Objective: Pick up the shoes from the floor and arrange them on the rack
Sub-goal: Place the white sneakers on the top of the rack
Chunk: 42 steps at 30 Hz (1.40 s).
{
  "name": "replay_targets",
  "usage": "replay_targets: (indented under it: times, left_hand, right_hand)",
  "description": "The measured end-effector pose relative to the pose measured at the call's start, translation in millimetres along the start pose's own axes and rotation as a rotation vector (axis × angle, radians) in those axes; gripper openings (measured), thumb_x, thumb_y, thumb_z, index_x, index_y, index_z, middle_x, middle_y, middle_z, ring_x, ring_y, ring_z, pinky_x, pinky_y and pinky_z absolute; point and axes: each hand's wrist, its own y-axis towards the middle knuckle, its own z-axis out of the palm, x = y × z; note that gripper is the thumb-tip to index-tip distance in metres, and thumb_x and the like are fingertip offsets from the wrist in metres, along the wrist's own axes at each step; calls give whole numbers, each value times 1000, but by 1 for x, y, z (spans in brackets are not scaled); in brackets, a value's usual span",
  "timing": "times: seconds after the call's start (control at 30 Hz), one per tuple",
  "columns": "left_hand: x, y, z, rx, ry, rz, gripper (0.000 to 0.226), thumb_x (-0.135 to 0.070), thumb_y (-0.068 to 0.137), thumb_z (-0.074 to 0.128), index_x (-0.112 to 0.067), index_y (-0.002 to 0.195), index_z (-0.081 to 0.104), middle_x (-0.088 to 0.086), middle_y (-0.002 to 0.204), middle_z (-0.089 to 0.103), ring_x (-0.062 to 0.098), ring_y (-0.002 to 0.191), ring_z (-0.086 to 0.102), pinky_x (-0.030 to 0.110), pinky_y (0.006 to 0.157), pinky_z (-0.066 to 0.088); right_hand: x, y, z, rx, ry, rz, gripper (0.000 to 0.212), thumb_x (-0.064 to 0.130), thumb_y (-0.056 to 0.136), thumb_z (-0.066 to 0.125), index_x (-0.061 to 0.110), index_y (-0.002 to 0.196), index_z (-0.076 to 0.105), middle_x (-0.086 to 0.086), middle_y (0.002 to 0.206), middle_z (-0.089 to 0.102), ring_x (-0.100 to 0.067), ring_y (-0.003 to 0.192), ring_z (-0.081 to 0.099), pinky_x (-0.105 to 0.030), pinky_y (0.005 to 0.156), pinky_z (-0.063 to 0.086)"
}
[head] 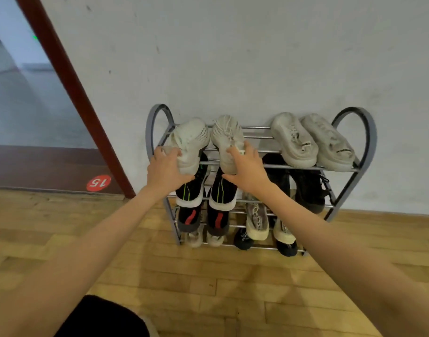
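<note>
A grey metal shoe rack with several tiers stands against the white wall. On the left of its top tier lie two white knit sneakers, toes toward the wall. My left hand grips the heel of the left white sneaker. My right hand grips the heel of the right white sneaker. A second pair of white chunky sneakers rests on the right of the top tier. Lower tiers hold black sneakers with green stripes, black ones with red marks and cream sneakers.
The floor in front of the rack is light wooden boards. A dark red door frame slants down at the left, with a red round "15" sticker near its base. My dark-clothed knee shows at the bottom.
</note>
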Motion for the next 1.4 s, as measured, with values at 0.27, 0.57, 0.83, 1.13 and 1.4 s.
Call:
replay_targets:
  times: [0.27,0.57,0.83,1.13,1.4]
  left_hand:
    - [8,11,9,-96,-252,131,54,-50,65,83,-14,100,61,4,90,61,20,86,55,27,64,34]
    - [-34,40,28,-97,-270,201,64,-56,63,80,-14,107,62,5,99,63,21,90,57,27,68,42]
    - [-4,45,6,34,-564,117,48,-37,95,58,-19,137,45,-1,105,66,10,90,64,22,76,52]
    - [70,62,-47,-276,-542,-90,14,-14,94,54,-12,107,58,9,101,70,23,93,67,40,86,54]
    - [93,59,-50,-272,-523,-81,11,-14,92,57,-14,103,61,9,100,68,23,94,66,45,88,54]
  right_hand:
    - [3,12,-25,-391,476,83,41,31,74,77,7,104,63,-3,94,59,-20,89,57,-24,70,40]
    - [9,28,-48,-511,440,37,47,39,75,77,10,110,65,-4,106,62,-6,91,51,-5,71,35]
    - [28,33,-38,-443,415,-50,43,38,74,78,11,104,65,-1,100,60,-9,88,51,-6,71,36]
    - [98,79,-11,-351,359,-103,50,48,76,74,9,104,64,-7,105,61,-22,95,57,-30,78,45]
    - [136,96,27,-226,-115,-71,68,60,81,62,11,127,51,-9,115,60,-29,98,62,-33,69,42]
